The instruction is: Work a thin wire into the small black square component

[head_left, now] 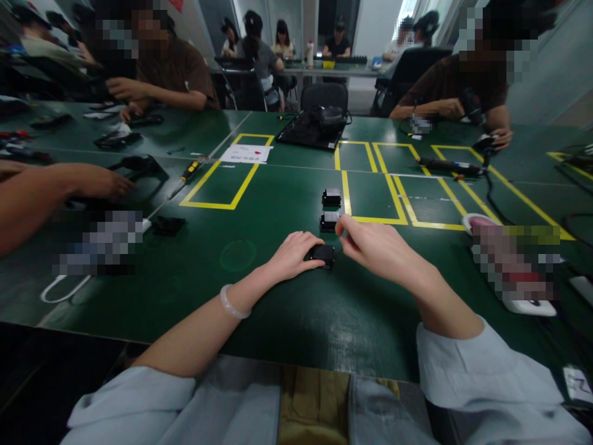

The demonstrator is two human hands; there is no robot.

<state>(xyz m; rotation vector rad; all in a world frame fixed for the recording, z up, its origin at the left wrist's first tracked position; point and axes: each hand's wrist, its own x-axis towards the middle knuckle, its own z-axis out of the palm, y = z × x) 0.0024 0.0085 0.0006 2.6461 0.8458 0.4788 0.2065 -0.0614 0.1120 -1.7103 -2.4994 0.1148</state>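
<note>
On the green table, my left hand [299, 254] grips a small black block-shaped part [323, 254] between thumb and fingers, holding it against the surface. Close by on its right, my right hand [368, 243] is closed, fingertips pinched near the part's right side; whatever they hold, if anything, is too small to make out. Just beyond the hands stands a second black part [329, 221] of similar shape, partly beside my right fingertips. Behind that one is a third black part [332, 197], in line with the other two.
Yellow tape rectangles [375, 220] mark the green table [287, 327]. A paper sheet [245, 154] and a yellow-black screwdriver [189, 170] lie left of centre. A black tray [301, 133] sits at the back. Phones lie either side. A co-worker's arm [60, 185] reaches in from the left.
</note>
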